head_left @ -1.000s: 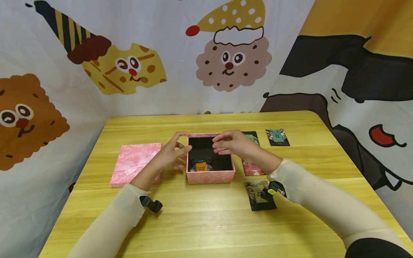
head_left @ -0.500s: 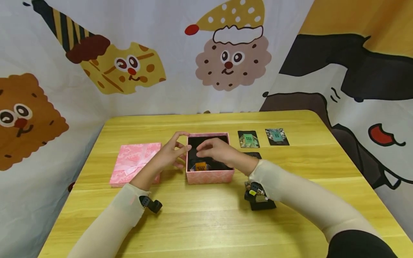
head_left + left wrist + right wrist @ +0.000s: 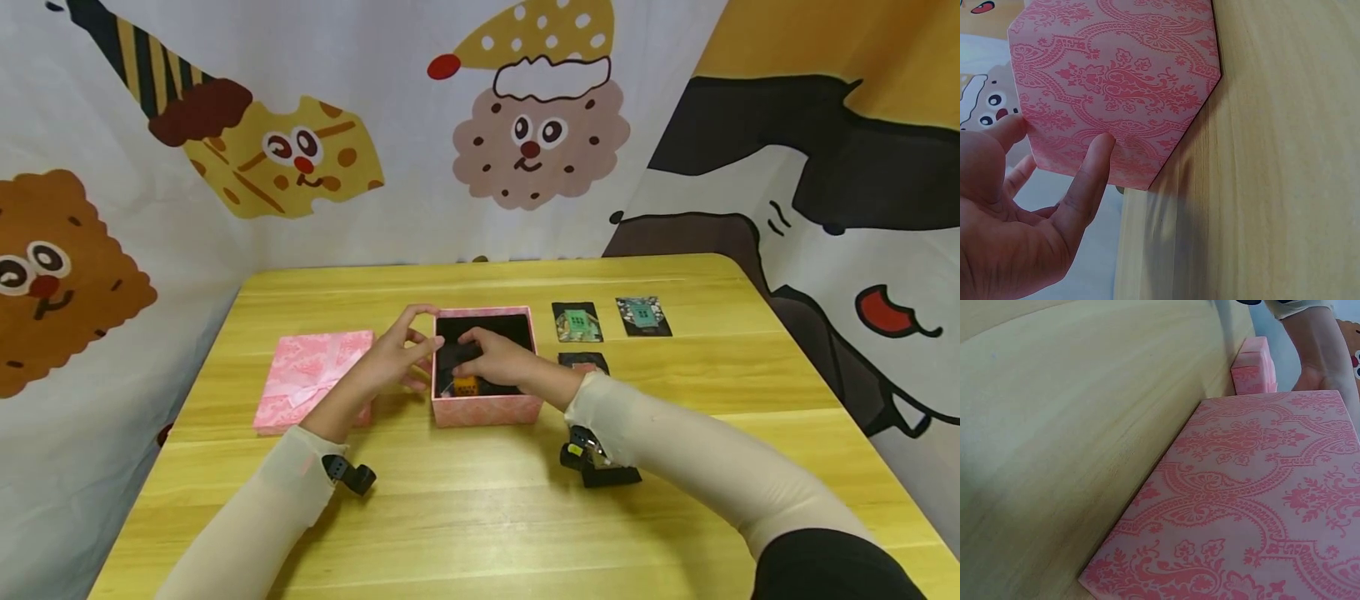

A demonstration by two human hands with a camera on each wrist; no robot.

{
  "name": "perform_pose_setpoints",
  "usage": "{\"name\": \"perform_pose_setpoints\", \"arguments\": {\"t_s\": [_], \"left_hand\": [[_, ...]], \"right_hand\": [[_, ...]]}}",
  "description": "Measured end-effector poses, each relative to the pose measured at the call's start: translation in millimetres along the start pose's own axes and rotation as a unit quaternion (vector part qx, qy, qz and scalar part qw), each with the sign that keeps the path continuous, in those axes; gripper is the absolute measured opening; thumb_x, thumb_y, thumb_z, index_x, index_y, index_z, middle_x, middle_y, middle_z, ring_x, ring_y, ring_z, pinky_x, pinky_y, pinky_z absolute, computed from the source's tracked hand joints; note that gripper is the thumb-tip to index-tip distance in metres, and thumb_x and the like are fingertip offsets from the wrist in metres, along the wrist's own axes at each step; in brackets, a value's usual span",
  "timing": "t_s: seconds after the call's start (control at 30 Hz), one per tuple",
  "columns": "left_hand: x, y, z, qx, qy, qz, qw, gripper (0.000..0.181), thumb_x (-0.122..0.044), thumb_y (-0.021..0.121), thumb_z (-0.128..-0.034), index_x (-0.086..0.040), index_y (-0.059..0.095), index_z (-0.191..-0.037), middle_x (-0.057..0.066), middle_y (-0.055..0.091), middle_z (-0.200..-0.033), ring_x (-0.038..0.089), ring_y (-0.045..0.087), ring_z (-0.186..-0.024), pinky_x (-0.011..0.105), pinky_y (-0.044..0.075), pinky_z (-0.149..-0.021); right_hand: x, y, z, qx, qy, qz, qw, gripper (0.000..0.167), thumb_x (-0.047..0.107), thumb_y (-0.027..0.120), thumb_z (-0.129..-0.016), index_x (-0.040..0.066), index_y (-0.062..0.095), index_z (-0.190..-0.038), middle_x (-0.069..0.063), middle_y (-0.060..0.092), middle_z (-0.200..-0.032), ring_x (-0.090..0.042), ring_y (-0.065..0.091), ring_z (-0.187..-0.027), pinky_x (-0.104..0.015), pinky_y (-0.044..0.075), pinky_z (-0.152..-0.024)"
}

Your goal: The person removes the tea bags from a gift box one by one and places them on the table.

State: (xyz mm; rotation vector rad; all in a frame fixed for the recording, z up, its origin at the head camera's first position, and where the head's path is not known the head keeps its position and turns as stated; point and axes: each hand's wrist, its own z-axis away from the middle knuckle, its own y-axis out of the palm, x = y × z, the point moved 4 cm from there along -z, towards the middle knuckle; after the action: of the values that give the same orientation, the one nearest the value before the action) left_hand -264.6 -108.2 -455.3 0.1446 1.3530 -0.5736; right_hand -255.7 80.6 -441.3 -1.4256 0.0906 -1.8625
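My left hand (image 3: 401, 350) touches the left side of a pink patterned box (image 3: 487, 410) with a black inside. In the left wrist view, my left fingers (image 3: 1094, 165) rest against its outer wall (image 3: 1122, 81) and rim. Reaching over the right rim, my right hand (image 3: 498, 358) is down in the box. Its thumb and fingers pinch the dark upper part of a black packet with an orange label (image 3: 466, 386); the fingertips are partly hidden. The right wrist view shows only the box's outer wall (image 3: 1235, 487), not the right fingers.
A pink lid with a ribbon bow (image 3: 311, 379) lies left of the box. To the right lie a green-labelled packet (image 3: 577, 322), a teal-labelled packet (image 3: 643, 316), a packet with a reddish label (image 3: 585, 363), and a black packet (image 3: 611, 476) under the right forearm.
My right hand has moved left and down from above the box's right rim into the box, onto the orange-labelled packet. My left hand stays at the box's left side.
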Motion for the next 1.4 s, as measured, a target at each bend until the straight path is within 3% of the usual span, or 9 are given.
{"name": "perform_pose_setpoints", "arguments": {"t_s": [0.23,0.5,0.7,1.07,1.3,1.4], "left_hand": [[0.0,0.3,-0.5,0.001,0.002,-0.001,1.0,0.051,-0.037,0.06,-0.1059,-0.036,0.035,-0.15,0.026,0.047,-0.128,0.035,0.07,-0.091,0.055,0.063,-0.07],[-0.8,0.1,0.1,-0.004,-0.002,0.004,1.0,0.054,-0.037,0.061,-0.1051,-0.036,0.034,-0.152,0.026,0.047,-0.128,0.036,0.07,-0.091,0.057,0.063,-0.07],[-0.6,-0.9,0.6,-0.01,-0.008,0.007,0.9999,0.055,-0.036,0.063,-0.1042,-0.036,0.034,-0.151,0.026,0.047,-0.128,0.035,0.07,-0.091,0.057,0.063,-0.07],[0.6,1.0,-1.4,-0.01,-0.004,0.007,0.9999,0.054,-0.034,0.063,-0.1044,-0.035,0.036,-0.151,0.025,0.047,-0.126,0.035,0.068,-0.09,0.052,0.064,-0.066],[-1.6,1.0,0.6,-0.012,0.001,0.007,0.9999,0.052,-0.036,0.063,-0.1045,-0.036,0.037,-0.149,0.024,0.048,-0.124,0.034,0.068,-0.089,0.048,0.064,-0.064],[-2.9,1.5,1.9,-0.011,0.006,0.012,0.9998,0.051,-0.033,0.062,-0.1052,-0.035,0.037,-0.149,0.024,0.049,-0.124,0.034,0.068,-0.089,0.051,0.064,-0.064]], "right_hand": [[0.6,0.6,-0.1,-0.01,-0.01,0.017,0.9997,0.057,0.019,0.077,-0.093,0.002,0.053,-0.142,-0.019,0.06,-0.139,-0.033,0.057,-0.128,-0.048,0.05,-0.106],[1.2,0.4,-0.8,-0.017,-0.016,0.034,0.9991,0.052,0.011,0.081,-0.089,0.002,0.058,-0.134,-0.018,0.066,-0.123,-0.029,0.063,-0.114,-0.04,0.057,-0.091],[3.8,1.7,-1.7,-0.013,-0.023,0.063,0.9977,0.047,0.014,0.082,-0.088,0.0,0.062,-0.129,-0.015,0.068,-0.116,-0.026,0.064,-0.109,-0.038,0.057,-0.091],[1.8,0.1,0.0,-0.015,-0.026,0.074,0.9968,0.044,0.011,0.08,-0.09,0.002,0.062,-0.129,-0.017,0.066,-0.123,-0.031,0.063,-0.118,-0.043,0.057,-0.096],[3.6,0.9,-0.7,0.003,-0.045,0.099,0.9941,0.029,0.006,0.081,-0.086,0.0,0.069,-0.111,-0.01,0.071,-0.104,-0.022,0.064,-0.095,-0.035,0.055,-0.085],[3.9,3.3,-0.8,0.025,-0.053,0.121,0.9909,0.029,0.005,0.081,-0.085,0.001,0.07,-0.111,-0.009,0.07,-0.104,-0.019,0.06,-0.09,-0.032,0.053,-0.082]]}}
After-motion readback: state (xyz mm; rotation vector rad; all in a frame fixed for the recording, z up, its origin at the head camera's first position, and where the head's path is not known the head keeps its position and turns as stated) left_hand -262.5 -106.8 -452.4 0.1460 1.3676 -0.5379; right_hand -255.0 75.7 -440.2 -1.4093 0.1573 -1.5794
